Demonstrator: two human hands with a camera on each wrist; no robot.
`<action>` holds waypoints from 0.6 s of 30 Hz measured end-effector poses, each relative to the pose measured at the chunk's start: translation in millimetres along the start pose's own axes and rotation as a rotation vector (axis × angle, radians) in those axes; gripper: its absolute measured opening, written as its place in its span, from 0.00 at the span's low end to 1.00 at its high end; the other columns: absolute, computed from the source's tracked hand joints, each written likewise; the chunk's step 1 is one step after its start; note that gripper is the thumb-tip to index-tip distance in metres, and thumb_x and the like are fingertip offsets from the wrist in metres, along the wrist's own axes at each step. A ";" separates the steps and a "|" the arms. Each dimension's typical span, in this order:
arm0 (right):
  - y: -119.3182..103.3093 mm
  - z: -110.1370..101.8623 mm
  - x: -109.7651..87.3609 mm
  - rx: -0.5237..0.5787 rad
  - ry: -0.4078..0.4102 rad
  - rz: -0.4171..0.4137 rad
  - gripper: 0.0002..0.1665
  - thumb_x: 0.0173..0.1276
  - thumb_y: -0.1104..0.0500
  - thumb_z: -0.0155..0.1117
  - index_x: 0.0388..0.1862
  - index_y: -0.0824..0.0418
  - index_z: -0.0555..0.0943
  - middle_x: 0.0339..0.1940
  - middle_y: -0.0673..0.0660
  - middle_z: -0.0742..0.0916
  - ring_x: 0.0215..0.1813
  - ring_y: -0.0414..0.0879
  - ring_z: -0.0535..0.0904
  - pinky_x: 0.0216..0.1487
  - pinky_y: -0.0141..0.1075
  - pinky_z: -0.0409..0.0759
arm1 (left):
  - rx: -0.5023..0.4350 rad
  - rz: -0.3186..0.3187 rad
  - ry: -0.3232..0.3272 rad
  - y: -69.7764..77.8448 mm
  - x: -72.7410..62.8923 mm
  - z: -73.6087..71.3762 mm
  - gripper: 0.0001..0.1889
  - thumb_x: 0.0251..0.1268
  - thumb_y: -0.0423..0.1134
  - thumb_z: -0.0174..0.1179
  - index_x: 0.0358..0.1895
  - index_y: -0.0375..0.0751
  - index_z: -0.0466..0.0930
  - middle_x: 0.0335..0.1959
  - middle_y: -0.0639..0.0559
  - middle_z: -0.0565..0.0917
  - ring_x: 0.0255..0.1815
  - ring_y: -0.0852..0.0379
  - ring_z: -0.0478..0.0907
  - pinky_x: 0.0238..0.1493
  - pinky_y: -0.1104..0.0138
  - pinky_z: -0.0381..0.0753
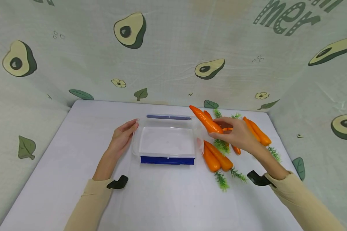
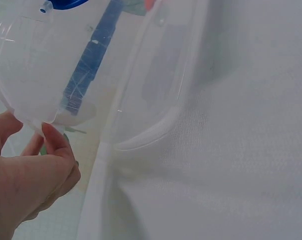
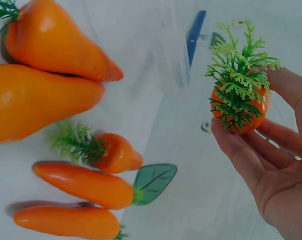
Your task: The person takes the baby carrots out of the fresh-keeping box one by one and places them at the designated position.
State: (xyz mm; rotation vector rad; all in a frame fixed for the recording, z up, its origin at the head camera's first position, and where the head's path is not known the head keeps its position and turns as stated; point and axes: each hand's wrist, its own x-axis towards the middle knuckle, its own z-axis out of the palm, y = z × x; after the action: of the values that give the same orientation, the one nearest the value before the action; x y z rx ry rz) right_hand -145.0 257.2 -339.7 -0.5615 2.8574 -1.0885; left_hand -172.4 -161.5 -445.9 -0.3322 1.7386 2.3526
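Note:
In the head view my right hand [image 1: 238, 133] grips an orange toy carrot [image 1: 205, 118] between thumb and fingers, raised above other carrots. Its pointed end tilts up to the left, and its green leafy top [image 3: 240, 75] faces the right wrist camera. A clear plastic food container [image 1: 167, 154] with blue latches [image 1: 167, 160] stands mid-table. My left hand [image 1: 122, 134] pinches the container's left rim; the left wrist view shows thumb and fingertips [image 2: 53, 137] at that edge. No carrot shows inside the container.
Two carrots [image 1: 218, 158] lie against the container's right side, leafy tops toward me. Another pair [image 1: 257, 131] lies farther right near the table edge. More carrots [image 3: 83, 182] lie partly hidden beneath my right hand. A fabric backdrop [image 1: 167, 64] with avocado prints rises behind the white table [image 1: 162, 199].

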 end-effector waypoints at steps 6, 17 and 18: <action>14.9 -4.6 -19.0 0.008 0.024 0.080 0.32 0.64 0.50 0.79 0.63 0.63 0.82 0.52 0.61 0.89 0.53 0.56 0.86 0.46 0.31 0.86 | -0.008 0.008 0.003 -1.2 0.5 1.5 0.28 0.77 0.36 0.60 0.75 0.32 0.68 0.75 0.42 0.69 0.58 0.67 0.73 0.74 0.67 0.65; 48.4 -1.8 -53.9 0.014 0.041 0.186 0.36 0.66 0.48 0.76 0.66 0.66 0.79 0.57 0.65 0.87 0.57 0.62 0.84 0.43 0.25 0.83 | 0.019 -0.004 0.005 0.5 -1.3 0.6 0.29 0.77 0.37 0.60 0.76 0.33 0.67 0.77 0.44 0.67 0.65 0.64 0.70 0.77 0.65 0.62; 51.0 -1.2 -56.3 0.013 0.039 0.193 0.36 0.67 0.47 0.76 0.67 0.66 0.79 0.58 0.65 0.87 0.58 0.62 0.84 0.44 0.25 0.83 | 0.019 -0.004 0.004 0.7 -1.4 0.5 0.28 0.77 0.37 0.60 0.76 0.33 0.67 0.77 0.44 0.67 0.66 0.64 0.70 0.77 0.65 0.62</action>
State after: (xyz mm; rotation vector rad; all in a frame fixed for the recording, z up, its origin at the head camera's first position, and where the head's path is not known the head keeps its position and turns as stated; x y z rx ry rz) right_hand -108.9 312.5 -377.4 -0.2598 2.8612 -1.0962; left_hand -171.3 -161.3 -444.8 -0.3374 1.7593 2.3321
